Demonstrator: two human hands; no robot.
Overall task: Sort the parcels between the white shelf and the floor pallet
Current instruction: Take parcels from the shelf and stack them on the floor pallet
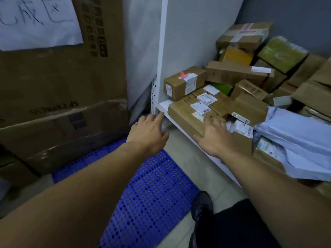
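Observation:
The white shelf holds several cardboard parcels with labels. A flat brown parcel lies at the shelf's front corner. My right hand rests on its near edge with the fingers spread. My left hand reaches toward the shelf's left corner, fingers straight, fingertips at the shelf edge, holding nothing. A small brown box sits behind the flat parcel. The blue perforated floor pallet lies below my arms.
Large cardboard boxes stand stacked on the left, over the pallet's far end. Pale plastic mailer bags hang off the shelf at right. More boxes pile up at the back. My dark shoe is on the floor tiles.

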